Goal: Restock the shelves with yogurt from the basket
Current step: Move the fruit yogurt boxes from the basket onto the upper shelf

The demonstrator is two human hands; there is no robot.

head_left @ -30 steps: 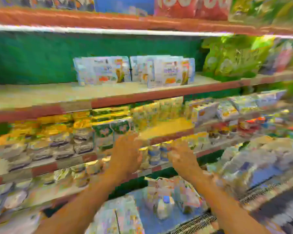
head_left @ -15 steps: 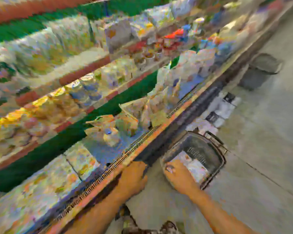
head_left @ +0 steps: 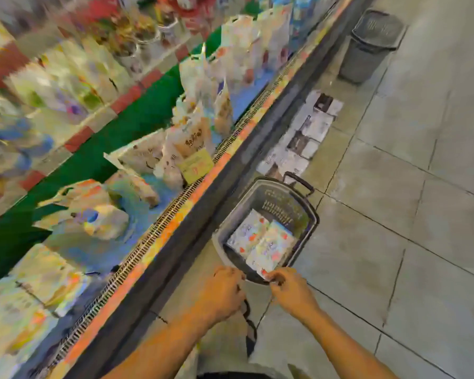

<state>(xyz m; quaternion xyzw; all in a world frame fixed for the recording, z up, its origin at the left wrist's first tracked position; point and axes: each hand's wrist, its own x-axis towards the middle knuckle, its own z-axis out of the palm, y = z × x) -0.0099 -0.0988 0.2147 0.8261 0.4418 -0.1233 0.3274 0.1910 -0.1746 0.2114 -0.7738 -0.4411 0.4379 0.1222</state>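
Grey basket point(head_left: 307, 212) sits on the floor beside the chiller shelves point(head_left: 137, 170); two yogurt packs point(head_left: 260, 242) lie flat inside, side by side. Right hand point(head_left: 290, 289) is at the near rim, fingertips pinched on the near corner of the nearer pack. Left hand point(head_left: 222, 291) hovers curled just outside the near-left rim, gripping nothing as far as visible. Risk: a corner pinch is a weak hold, so the pack may peel out of the fingers or swing and catch on the rim when lifted; it probably needs left-hand support underneath. Second risk: the basket could drag or tip toward the person if the pack snags. Packs lie just ahead of both hands.
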